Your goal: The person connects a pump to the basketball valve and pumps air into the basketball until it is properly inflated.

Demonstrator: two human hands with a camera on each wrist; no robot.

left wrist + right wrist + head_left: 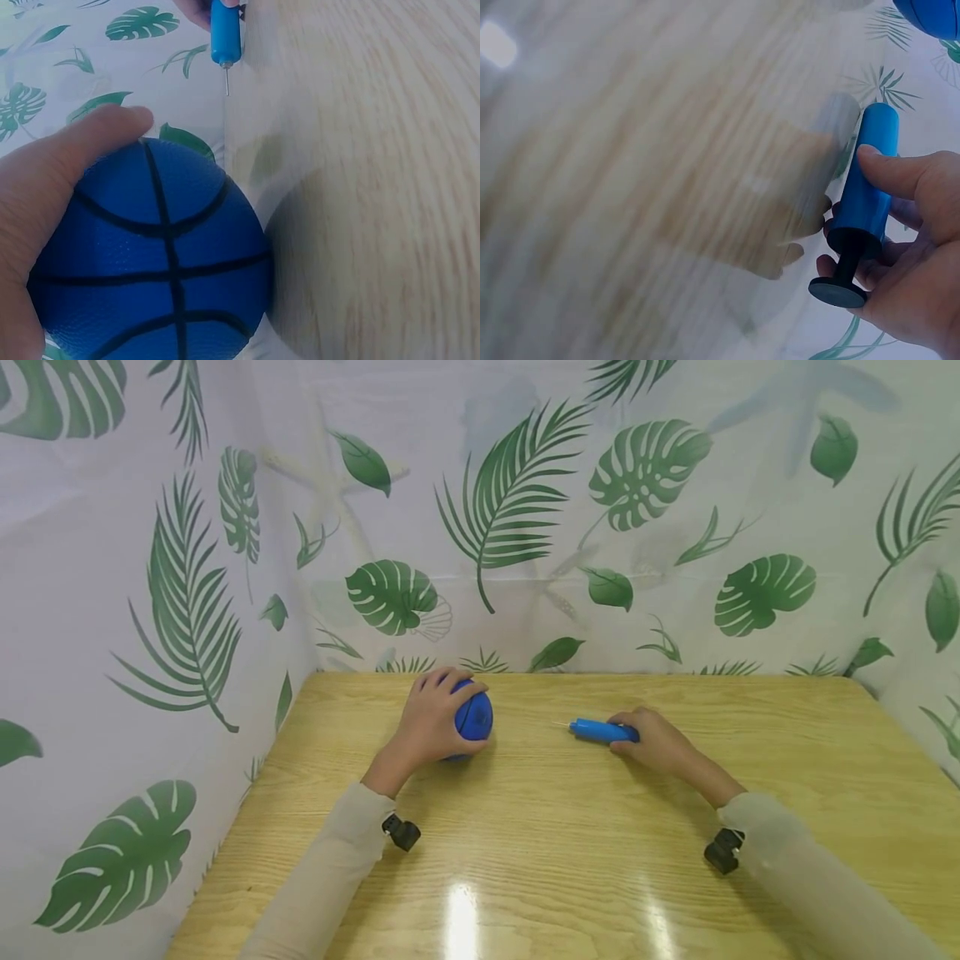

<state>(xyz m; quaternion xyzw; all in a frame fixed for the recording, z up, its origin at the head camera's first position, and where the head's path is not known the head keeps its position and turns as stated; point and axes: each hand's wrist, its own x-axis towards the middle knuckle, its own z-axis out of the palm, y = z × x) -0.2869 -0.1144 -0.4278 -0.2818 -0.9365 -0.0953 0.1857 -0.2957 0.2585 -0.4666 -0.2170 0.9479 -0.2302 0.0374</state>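
A small blue basketball (476, 717) with black seams rests on the table, left of its middle. My left hand (433, 718) grips it from the left, thumb and fingers spread round its sides. In the left wrist view the ball (172, 255) fills the lower left. To the right, my right hand (651, 737) holds a blue hand pump (596, 730) whose thin needle points left toward the ball, a gap between them. The right wrist view shows thumb and fingers round the pump's barrel (870, 180), with its black plunger handle (838, 291) at the near end.
The light wooden table (555, 852) reaches back to a white cloth backdrop (525, 635) printed with green leaves. Another leaf-printed cloth (97, 677) stands along the left side. Black wrist cameras (402, 832) sit on both sleeves.
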